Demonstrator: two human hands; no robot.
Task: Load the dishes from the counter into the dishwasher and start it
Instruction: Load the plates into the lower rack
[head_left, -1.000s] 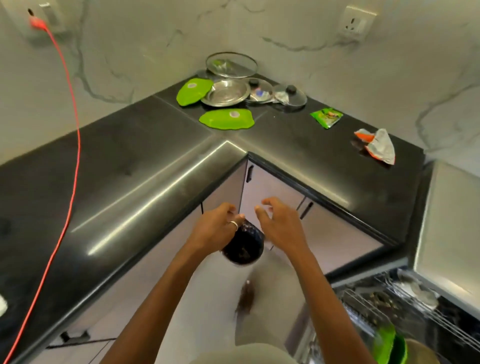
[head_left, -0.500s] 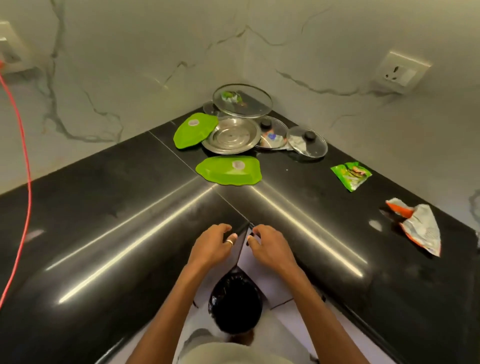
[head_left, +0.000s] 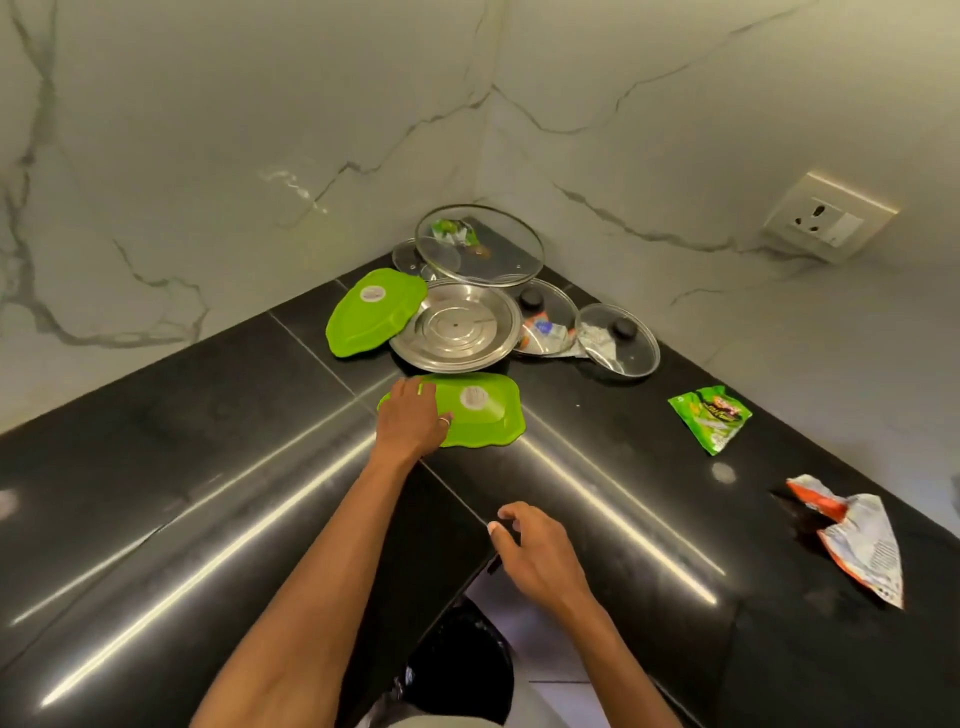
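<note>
Left hand (head_left: 413, 418) lies with fingers flat on the near green plastic plate (head_left: 480, 415) at the counter's (head_left: 208, 441) corner, right hand (head_left: 540, 553) loosely curled, empty; the plate looks light, stiff and slick, best pinched at its rim

My left hand (head_left: 413, 415) rests on the near green plate (head_left: 483, 410); bare black counter (head_left: 182, 467) runs to its left and near side. Just beyond, the steel plate (head_left: 457, 327), the far green plate (head_left: 374, 312) and the glass lids (head_left: 480, 249) crowd the corner against both walls. Rightward the counter is open as far as the green wrapper (head_left: 709, 415) and, nearer, the torn orange wrapper (head_left: 852, 530). My right hand (head_left: 540, 551) hovers over the near edge.
</note>
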